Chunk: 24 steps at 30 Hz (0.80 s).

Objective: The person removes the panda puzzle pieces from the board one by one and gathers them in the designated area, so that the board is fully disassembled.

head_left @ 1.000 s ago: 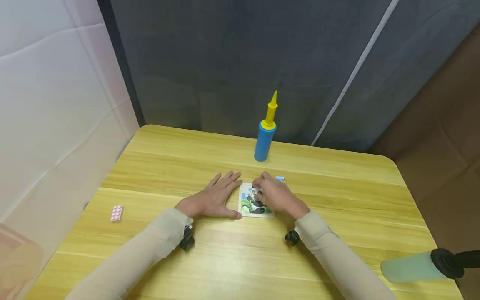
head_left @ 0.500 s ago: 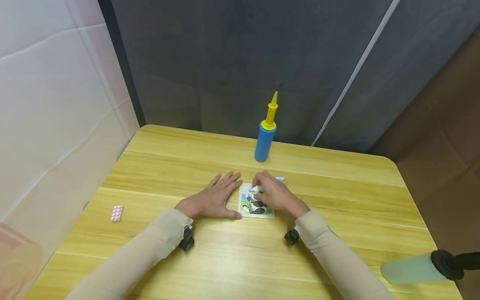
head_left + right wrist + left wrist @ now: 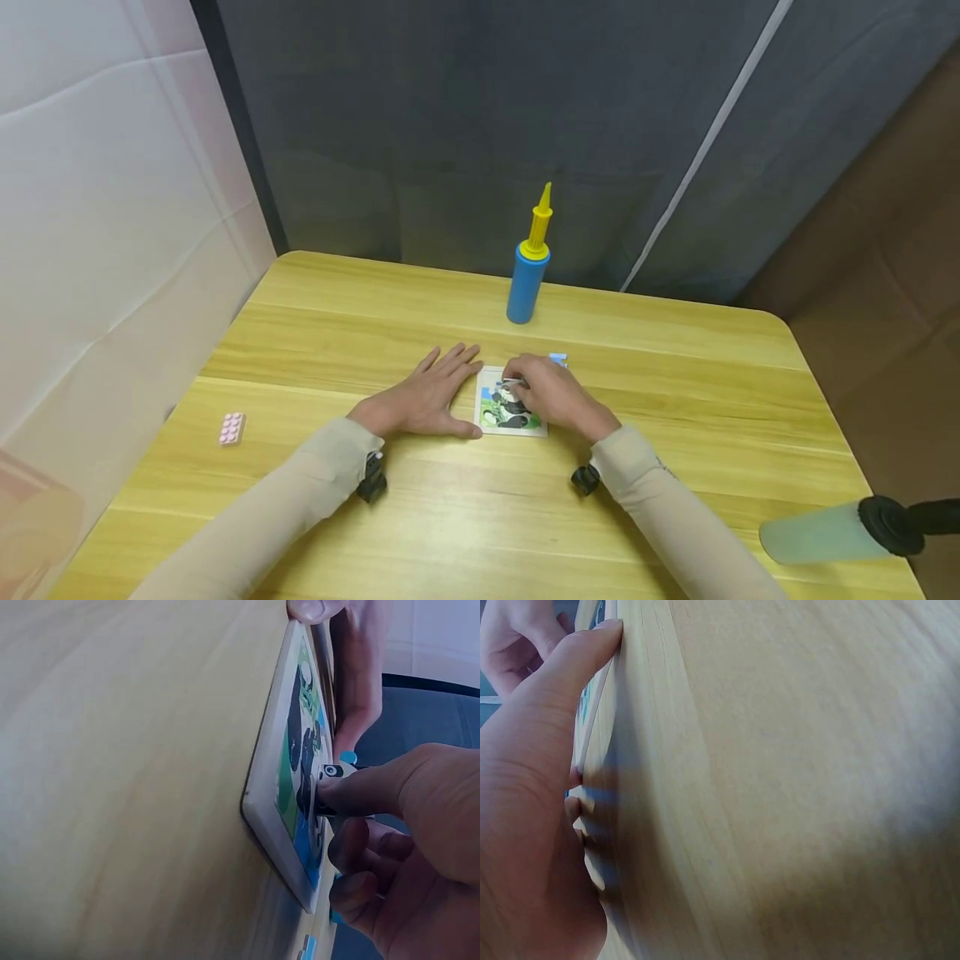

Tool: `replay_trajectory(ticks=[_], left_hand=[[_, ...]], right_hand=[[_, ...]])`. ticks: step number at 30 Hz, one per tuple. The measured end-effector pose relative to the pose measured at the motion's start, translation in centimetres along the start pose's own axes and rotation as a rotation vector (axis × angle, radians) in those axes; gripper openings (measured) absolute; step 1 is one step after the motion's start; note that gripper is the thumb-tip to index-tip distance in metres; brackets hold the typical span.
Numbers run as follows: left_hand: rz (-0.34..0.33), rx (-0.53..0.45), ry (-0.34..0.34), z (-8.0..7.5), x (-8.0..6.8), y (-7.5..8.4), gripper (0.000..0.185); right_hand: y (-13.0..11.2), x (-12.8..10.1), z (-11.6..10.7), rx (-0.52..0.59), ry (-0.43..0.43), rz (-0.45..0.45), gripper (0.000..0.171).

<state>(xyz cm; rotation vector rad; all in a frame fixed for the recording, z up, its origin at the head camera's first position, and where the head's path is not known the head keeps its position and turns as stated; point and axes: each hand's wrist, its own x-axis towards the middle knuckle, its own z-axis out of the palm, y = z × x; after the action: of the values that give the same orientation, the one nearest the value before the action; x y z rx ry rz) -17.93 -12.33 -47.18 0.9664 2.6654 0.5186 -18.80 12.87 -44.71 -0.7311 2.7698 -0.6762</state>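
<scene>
A small framed jigsaw puzzle with a panda picture lies flat on the table. My left hand rests beside its left edge, fingers spread, with thumb and index fingertips right at the frame. Over the puzzle's upper right, my right hand pinches a puzzle piece between thumb and fingers. This piece carries a panda's eye and stands tilted up from the picture in the right wrist view. Bare backing shows at the puzzle's top left. From the head, the right fingers hide most of the held piece.
A loose blue-and-white puzzle piece lies just behind the right hand. Farther back stands a blue and yellow hand pump. A pink toy brick sits at the left, and a pale green bottle with a black cap lies at the right edge.
The panda-face piece, earlier lying in view on the picture, has tipped up and is now mostly behind the right fingers. The right hand has shifted slightly toward me. The left hand stays put.
</scene>
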Motion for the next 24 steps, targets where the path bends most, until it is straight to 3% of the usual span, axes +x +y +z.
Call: replay_trajectory(ticks=[11, 18, 24], left_hand=[[-0.001, -0.001, 0.000, 0.0, -0.1, 0.0, 0.112], [-0.001, -0.005, 0.000, 0.0, 0.0, 0.0, 0.112], [0.001, -0.004, 0.003, -0.1, 0.0, 0.1, 0.112]], right_hand=[[-0.1, -0.1, -0.2, -0.003, 0.015, 0.011, 0.017], [0.2, -0.3, -1.6, 0.048, 0.030, 0.034, 0.026], [1.5, -0.7, -2.9, 0.029, 0.088, 0.035, 0.029]])
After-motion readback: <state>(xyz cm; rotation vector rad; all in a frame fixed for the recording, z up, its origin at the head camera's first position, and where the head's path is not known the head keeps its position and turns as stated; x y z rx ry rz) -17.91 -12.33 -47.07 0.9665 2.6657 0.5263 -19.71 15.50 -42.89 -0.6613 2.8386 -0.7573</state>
